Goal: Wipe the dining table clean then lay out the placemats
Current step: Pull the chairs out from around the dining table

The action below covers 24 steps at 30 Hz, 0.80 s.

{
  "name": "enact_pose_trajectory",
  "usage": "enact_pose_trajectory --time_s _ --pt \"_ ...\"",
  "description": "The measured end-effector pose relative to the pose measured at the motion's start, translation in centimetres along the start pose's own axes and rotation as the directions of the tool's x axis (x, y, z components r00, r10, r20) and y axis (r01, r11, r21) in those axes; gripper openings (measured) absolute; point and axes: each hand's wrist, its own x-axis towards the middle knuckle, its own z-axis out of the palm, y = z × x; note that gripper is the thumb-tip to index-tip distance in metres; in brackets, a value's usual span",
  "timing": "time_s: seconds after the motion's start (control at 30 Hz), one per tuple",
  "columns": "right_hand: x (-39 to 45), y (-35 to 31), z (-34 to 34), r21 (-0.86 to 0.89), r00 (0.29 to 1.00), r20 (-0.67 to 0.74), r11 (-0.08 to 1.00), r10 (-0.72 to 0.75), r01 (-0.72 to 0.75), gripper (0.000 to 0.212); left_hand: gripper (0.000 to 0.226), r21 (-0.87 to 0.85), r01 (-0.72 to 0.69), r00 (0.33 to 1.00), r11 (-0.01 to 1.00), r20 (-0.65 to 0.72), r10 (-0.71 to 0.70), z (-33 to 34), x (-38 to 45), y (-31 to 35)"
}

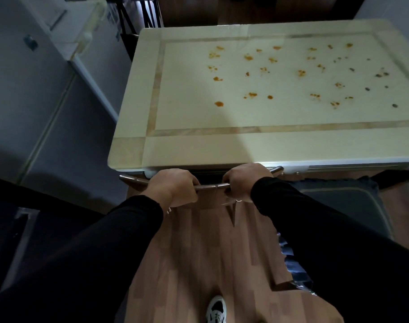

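Observation:
The cream dining table (222, 148) fills the upper right, its glossy top dotted with several orange stains (218, 103) and darker crumbs (394, 105). At its near edge a chair back's curved metal top rail (210, 186) pokes out from under the table. My left hand (173, 187) and my right hand (243, 180) are both closed around that rail, side by side, below the table's front edge. No cloth or placemat shows in view.
A second chair with a dark cushion (345, 203) stands tucked in at the right. A white appliance (35, 73) stands to the left of the table. Wood-pattern floor (198, 252) lies under me, with my shoe (216, 310) at the bottom.

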Motion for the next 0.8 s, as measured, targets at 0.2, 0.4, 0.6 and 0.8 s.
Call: enact_pose_trajectory --time_s 0.2,0.4,0.6,0.8 --pt "0.9 0.0 -0.8 -0.015 0.999 0.002 0.999 0.036 -0.036 0.020 0.046 -0.007 -0.006 1.000 1.000 -0.017 0.006 -0.9 1.2 -0.6" --pt "0.9 -0.3 -0.2 -0.062 0.995 -0.083 0.996 0.053 -0.059 0.031 0.047 0.008 0.004 1.000 1.000 -0.001 -0.004 -1.2 1.0 -0.6" --pt "-0.7 -0.5 0.4 -0.025 0.980 -0.160 0.992 0.114 -0.120 0.066 0.040 0.088 0.007 0.999 0.996 -0.045 -0.003 -0.9 0.4 -0.4" --pt "-6.1 0.5 0.1 0.074 0.978 -0.114 0.983 0.177 -0.170 0.103 0.063 0.375 0.178 0.982 0.910 -0.014 -0.187 -0.3 0.4 0.8"
